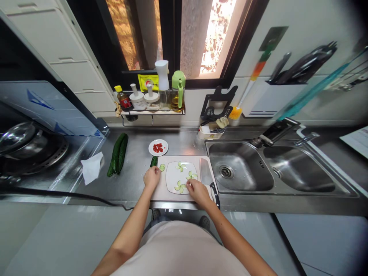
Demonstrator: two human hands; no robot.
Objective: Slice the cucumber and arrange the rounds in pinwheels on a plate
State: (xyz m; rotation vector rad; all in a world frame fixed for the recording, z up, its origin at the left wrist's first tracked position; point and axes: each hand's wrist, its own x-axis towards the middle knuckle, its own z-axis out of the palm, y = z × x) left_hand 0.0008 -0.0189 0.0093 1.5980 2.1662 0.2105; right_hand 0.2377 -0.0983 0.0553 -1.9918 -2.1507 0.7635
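A white square plate (172, 178) lies on a pale cutting board (161, 194) and bears three pinwheel groups of thin green slices (180, 186). My right hand (197, 191) has its fingers pinched at the plate's lower right, beside one group; what they hold is too small to name. My left hand (151, 178) is closed at the board's left edge, just below a cucumber piece (154, 161); anything in its fingertips is hidden. Round cucumber slices (162, 167) lie near it. A knife (205, 171) with a black handle rests along the board's right side.
Behind the board sits a small white plate of red pieces (158, 148). Whole cucumbers (117, 155) and a white paper towel (92, 168) lie to the left. A double sink (240, 165) is at right, a seasoning rack (152, 112) at the back.
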